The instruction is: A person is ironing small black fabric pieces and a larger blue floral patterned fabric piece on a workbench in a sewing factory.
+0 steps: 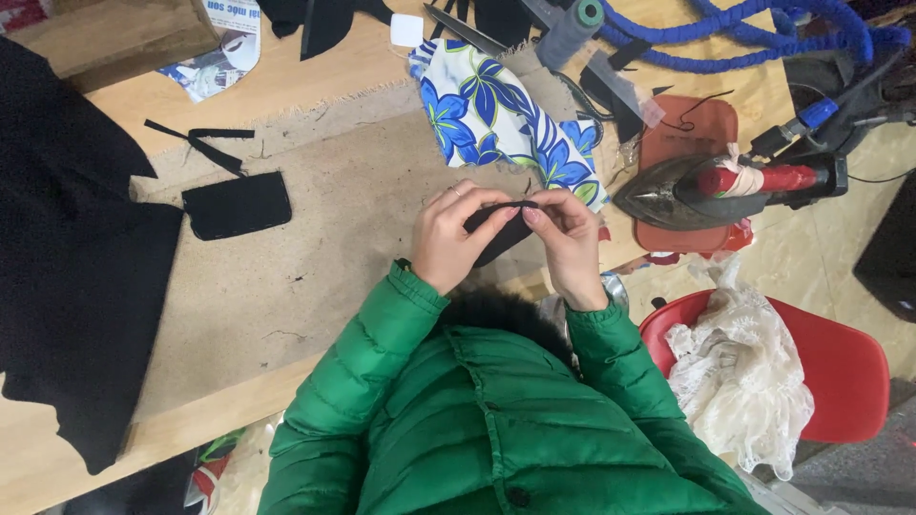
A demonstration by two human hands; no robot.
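Both hands pinch one small black fabric piece (501, 229) above the worktop's (315, 248) near edge: left hand (456, 238) closed on its left end, right hand (565, 243) closed on its right, fingertips touching along the top edge. Blue floral fabric (496, 119) lies just behind the hands; iron (706, 189) sits on a red pad (692, 133) to the right, black pocket-shaped piece (237, 205) to the left.

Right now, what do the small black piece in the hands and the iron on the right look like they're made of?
The small black piece, pinched by the left hand and right hand, looks like soft matte woven cloth: it bends along a folded edge. The iron looks like dull grey metal, worn and faintly shiny, with a red handle, probably plastic, partly wrapped in pale cloth or tape.
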